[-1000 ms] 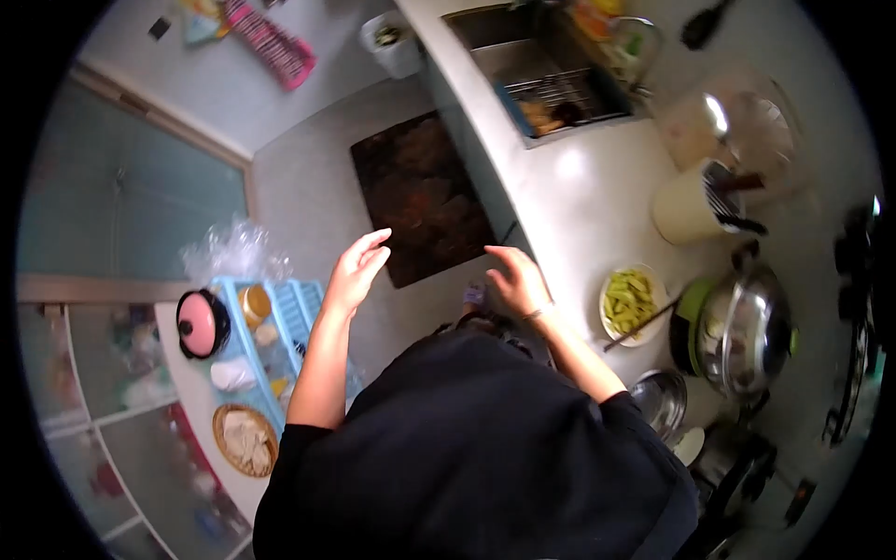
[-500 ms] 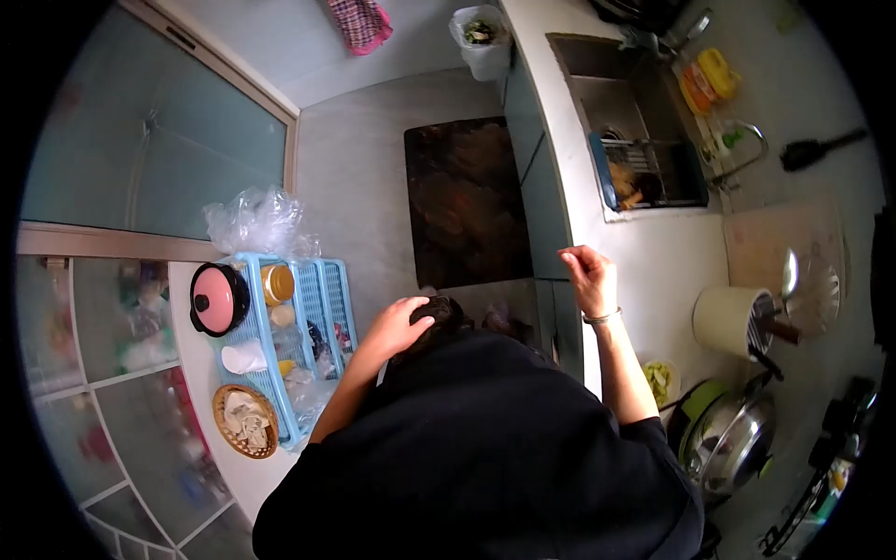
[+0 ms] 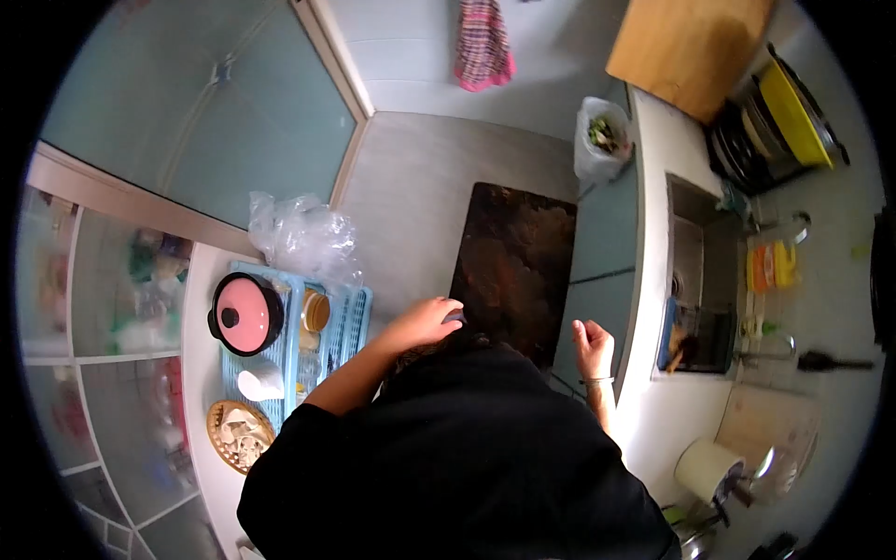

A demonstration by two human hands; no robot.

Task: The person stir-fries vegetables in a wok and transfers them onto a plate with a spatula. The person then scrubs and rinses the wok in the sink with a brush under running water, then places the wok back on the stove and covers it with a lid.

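My left hand [image 3: 425, 324] is in front of my body, its fingers curled over a small dark thing [image 3: 455, 317] that I cannot make out. My right hand [image 3: 593, 348] hangs beside the counter front with its fingers folded in and the thumb up. Nothing shows in it. A bracelet circles the right wrist. Past both hands, a dark brown mat [image 3: 513, 261] lies on the floor.
On the left, a blue plastic rack [image 3: 289, 350] stands by a pink-lidded pot [image 3: 247, 315] and a wicker basket [image 3: 241, 437]. The counter [image 3: 649, 280] at right holds a sink [image 3: 705, 233]. A bagged bin [image 3: 602, 140] hangs at the counter's far end.
The view has swung so that the room shifts down and mostly to the right. My left hand's fingers, stretched out before, are now curled. My right hand has gone from a pinch to folded fingers.
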